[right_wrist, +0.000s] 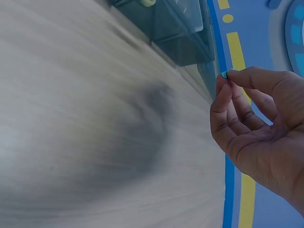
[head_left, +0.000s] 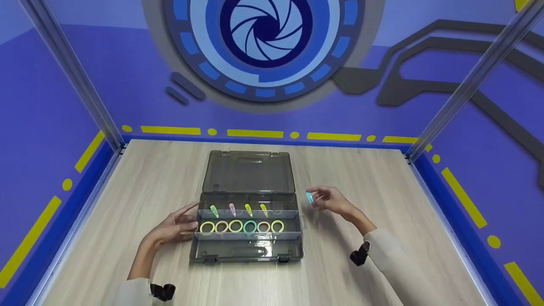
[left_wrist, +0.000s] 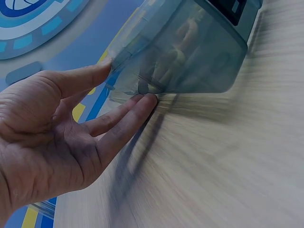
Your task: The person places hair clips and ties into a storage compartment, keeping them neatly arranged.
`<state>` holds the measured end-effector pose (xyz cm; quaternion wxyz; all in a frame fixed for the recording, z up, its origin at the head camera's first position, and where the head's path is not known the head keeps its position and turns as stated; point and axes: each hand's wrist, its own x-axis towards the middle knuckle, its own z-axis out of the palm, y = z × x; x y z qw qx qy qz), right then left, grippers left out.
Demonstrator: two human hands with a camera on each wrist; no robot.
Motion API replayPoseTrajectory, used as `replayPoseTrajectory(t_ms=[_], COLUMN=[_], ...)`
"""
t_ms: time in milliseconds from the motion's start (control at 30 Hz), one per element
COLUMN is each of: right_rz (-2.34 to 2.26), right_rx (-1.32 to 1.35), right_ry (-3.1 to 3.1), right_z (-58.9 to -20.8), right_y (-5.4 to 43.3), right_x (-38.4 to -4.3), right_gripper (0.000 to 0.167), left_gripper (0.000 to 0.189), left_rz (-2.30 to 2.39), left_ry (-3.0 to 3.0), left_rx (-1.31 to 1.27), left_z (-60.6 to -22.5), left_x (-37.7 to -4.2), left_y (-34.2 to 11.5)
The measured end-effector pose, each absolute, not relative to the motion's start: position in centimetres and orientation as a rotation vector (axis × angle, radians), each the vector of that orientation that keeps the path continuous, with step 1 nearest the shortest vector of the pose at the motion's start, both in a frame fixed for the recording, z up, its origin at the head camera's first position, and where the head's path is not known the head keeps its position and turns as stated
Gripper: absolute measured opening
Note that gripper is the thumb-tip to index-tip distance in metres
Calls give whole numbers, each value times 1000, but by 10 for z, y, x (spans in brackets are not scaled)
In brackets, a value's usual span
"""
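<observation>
My right hand (head_left: 333,199) is raised to the right of a smoky see-through storage box (head_left: 246,246). Between thumb and fingertips it pinches a small light-blue hair clip (head_left: 309,198), mostly covered by the fingers in the right wrist view. My left hand (head_left: 172,225) is at the box's left side, its fairly straight fingers (left_wrist: 126,123) against the wall and lower edge. Inside the box, a green clip (head_left: 214,211), a pink clip (head_left: 232,209) and two yellow clips (head_left: 248,210) stand in a row. Several pastel hair ties (head_left: 250,227) line the middle compartment.
The box lid (head_left: 248,172) stands swung back toward the rear wall. Two clear dividers (head_left: 250,236) cross the box, and its latches (head_left: 284,258) face the near side. Metal posts (head_left: 80,76) and printed blue walls border the wooden table (head_left: 361,170).
</observation>
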<state>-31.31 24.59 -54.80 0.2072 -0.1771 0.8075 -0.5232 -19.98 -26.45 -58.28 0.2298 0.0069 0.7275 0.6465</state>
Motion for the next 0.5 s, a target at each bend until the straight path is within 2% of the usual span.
replayPoseTrajectory(t_ms=[500], right_rz=[-1450], right_rx=[-504], right_ry=[2223], right_z=[-539], right_y=[199], right_x=[-320], right_gripper=[48], left_gripper=[79], left_rz=[1784], left_ry=[1999], left_rx=[3], left_z=[-585], left_x=[-200], left_y=[-265])
